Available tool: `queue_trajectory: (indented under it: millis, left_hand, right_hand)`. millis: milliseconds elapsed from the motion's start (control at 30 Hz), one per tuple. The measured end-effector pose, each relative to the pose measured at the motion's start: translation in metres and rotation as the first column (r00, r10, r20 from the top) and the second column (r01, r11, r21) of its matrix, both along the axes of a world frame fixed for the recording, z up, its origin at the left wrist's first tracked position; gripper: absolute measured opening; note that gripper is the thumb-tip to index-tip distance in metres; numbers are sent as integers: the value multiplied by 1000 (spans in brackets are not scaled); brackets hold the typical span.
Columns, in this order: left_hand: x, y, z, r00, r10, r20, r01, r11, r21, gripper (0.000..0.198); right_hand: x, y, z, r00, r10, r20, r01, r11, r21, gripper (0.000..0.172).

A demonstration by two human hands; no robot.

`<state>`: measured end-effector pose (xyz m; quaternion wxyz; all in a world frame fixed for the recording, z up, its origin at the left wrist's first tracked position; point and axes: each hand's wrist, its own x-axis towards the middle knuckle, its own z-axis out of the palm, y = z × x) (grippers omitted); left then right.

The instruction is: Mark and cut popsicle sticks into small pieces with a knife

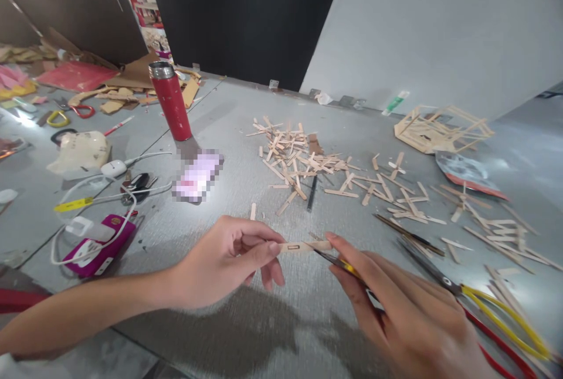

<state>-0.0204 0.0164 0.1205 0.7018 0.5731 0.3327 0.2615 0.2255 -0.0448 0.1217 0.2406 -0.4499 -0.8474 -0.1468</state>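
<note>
My left hand [233, 259] pinches one end of a small wooden stick [303, 246] between thumb and forefinger, just above the grey table [264, 332]. My right hand [396, 303] touches the stick's other end with a fingertip and grips a slim yellow-and-black tool [341, 262], whose tip lies under the stick. A small dark rectangle is marked on the stick.
A heap of cut wooden sticks [299, 159] lies ahead, with more scattered to the right. Yellow-handled pliers [466, 291] rest at right. A stick frame model [440, 128] sits far right. A red flask [170, 100], a phone [197, 175], cables and a magenta power bank [99, 245] lie left.
</note>
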Motion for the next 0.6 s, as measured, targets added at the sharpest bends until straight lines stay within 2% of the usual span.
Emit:
queue_trajectory:
  millis: [267,600]
  left_hand:
    - [0,2,-3,998,20,60,-23,999,48,25]
    - [0,2,-1,999,52,-9,-51,994,93,24]
  right_hand:
    - [0,2,2,999,37,16,-38,999,36,28]
    - [-1,3,2,999,16,33,-16,1000,-11,29]
